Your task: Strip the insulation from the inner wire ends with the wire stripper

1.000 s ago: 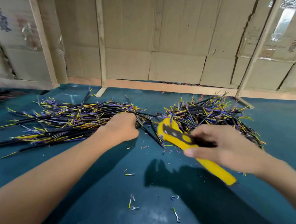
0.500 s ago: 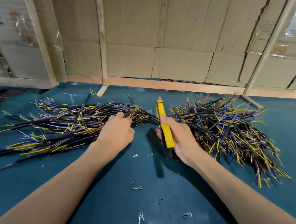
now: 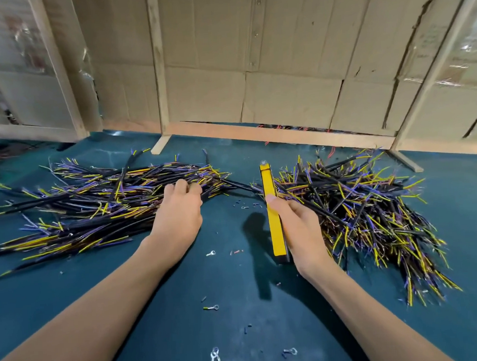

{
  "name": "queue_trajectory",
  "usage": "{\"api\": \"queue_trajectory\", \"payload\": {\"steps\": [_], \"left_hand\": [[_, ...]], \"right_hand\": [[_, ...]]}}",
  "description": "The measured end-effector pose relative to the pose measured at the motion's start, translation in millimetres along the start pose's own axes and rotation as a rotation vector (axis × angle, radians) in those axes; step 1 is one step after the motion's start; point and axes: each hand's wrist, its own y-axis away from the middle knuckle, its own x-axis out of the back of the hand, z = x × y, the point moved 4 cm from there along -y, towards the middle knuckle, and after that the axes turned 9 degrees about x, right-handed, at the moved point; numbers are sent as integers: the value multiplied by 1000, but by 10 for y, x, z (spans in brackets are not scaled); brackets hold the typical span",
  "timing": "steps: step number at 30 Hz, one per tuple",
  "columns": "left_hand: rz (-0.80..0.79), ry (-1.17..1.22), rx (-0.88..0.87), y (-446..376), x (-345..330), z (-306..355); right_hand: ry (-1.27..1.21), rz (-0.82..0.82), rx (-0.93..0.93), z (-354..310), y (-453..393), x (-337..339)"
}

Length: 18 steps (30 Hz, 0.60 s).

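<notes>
Stripper now upright | right hand grips | left hand on wires

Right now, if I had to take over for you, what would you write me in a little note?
Left hand: fingers curled into the left wire pile, picking at a cable; none lifted clear yet.
Right hand: grips the yellow wire stripper, held edge-on between the piles; no wire in it.
Right wire pile lies beside that hand. Insulation bits and small ring terminals dot the blue table.
Done: I can't tell which pile is already stripped.
Left: pull one cable out, feed its inner wire ends into the stripper, squeeze, repeat.
</notes>
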Motion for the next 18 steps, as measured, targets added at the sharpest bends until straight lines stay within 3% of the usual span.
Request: {"api": "queue_trajectory", "payload": {"steps": [2, 4, 7, 9, 11, 18], "left_hand": [[138, -147, -46, -11, 100, -8], [158, -220, 31, -96, 174, -157], [-119, -205, 306, -199, 135, -575], [-341, -140, 390, -226, 72, -720], [-409, -158, 375, -263, 84, -717], [-375, -197, 201, -139, 181, -719]], "right_hand": [[-52, -4, -5, 32, -5, 10], [-109, -11, 3, 49, -17, 29], [-190, -10, -10, 88, -61, 32], [-232, 27, -18, 107, -94, 52], [-253, 32, -5, 120, -121, 53], [-246, 56, 42, 142, -126, 40]]}}
